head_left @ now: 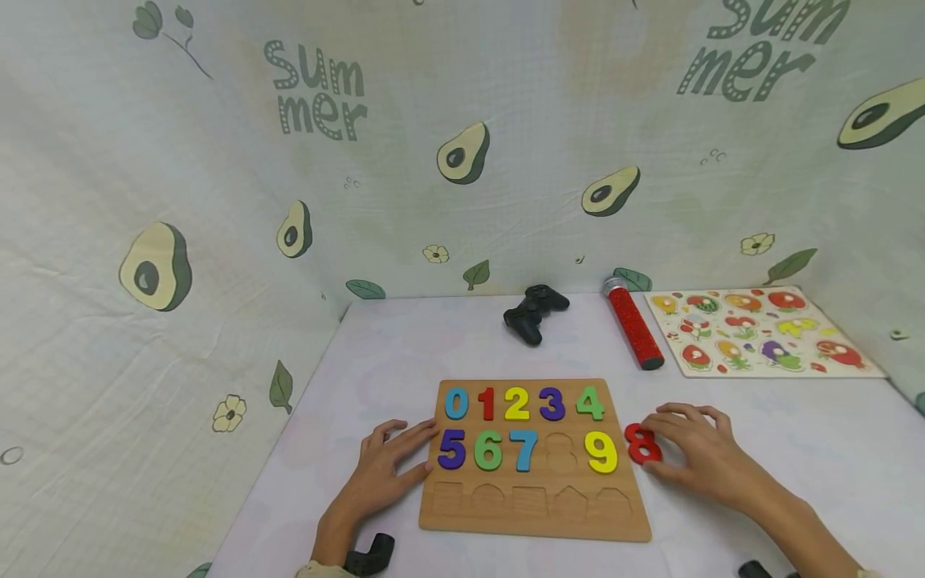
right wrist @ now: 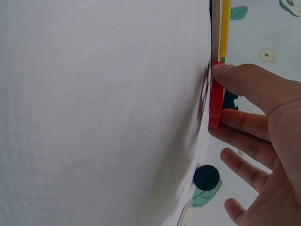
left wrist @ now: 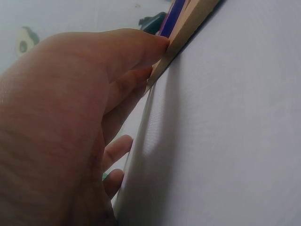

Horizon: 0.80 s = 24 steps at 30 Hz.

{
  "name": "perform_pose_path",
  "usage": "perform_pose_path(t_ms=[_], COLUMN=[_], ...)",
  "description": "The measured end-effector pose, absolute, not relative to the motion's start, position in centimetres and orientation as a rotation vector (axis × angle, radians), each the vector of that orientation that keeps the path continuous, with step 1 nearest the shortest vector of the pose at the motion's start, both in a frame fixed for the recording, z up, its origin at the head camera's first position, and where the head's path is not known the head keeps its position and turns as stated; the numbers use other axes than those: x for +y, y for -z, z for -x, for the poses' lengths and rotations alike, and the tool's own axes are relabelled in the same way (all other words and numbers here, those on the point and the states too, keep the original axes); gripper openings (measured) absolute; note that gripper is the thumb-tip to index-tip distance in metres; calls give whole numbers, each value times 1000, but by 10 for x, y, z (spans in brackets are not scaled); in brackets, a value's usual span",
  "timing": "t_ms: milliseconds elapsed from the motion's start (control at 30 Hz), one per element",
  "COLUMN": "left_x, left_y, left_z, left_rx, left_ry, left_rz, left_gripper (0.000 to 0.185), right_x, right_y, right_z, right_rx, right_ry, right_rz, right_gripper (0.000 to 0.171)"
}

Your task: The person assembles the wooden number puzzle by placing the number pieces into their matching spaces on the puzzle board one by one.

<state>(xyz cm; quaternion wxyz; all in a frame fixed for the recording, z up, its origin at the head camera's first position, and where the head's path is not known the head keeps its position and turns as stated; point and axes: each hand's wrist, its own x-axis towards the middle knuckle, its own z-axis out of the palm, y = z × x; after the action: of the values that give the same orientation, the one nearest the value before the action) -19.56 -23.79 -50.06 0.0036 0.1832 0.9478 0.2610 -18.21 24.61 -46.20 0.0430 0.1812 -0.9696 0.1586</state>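
Note:
A wooden number puzzle board point(head_left: 535, 518) lies on the table with coloured digits 0 to 7 and 9 in two rows. Bare recesses show where the 8 fits and along the bottom row. My left hand point(head_left: 386, 470) rests at the board's left edge, its thumb and fingertips touching the wood; the left wrist view shows the thumb against the board's side point(left wrist: 188, 23). Just off the right edge, my right hand point(head_left: 697, 457) pinches a red number 8 point(head_left: 639, 444) between thumb and fingers. The right wrist view shows this red piece point(right wrist: 216, 101) held low, on edge to the camera.
Behind the board lies a black game controller point(head_left: 535, 313). A red glittery tube with a black end point(head_left: 634, 325) lies right of it. Farther right is a fruit and vegetable puzzle board point(head_left: 723, 371). A patterned cloth point(head_left: 405, 201) hangs behind the table.

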Motion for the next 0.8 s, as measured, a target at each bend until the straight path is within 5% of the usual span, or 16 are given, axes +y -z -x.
perform_pose_path(t_ms=[800], left_x=[-238], left_y=[501], left_z=[197], left_rx=[2975], left_ry=[-829], left_rz=[-582], left_gripper=[55], right_x=[245], right_y=[459], right_z=[179], right_rx=[-2955], right_ry=[-479], right_rz=[-540], right_gripper=[50])
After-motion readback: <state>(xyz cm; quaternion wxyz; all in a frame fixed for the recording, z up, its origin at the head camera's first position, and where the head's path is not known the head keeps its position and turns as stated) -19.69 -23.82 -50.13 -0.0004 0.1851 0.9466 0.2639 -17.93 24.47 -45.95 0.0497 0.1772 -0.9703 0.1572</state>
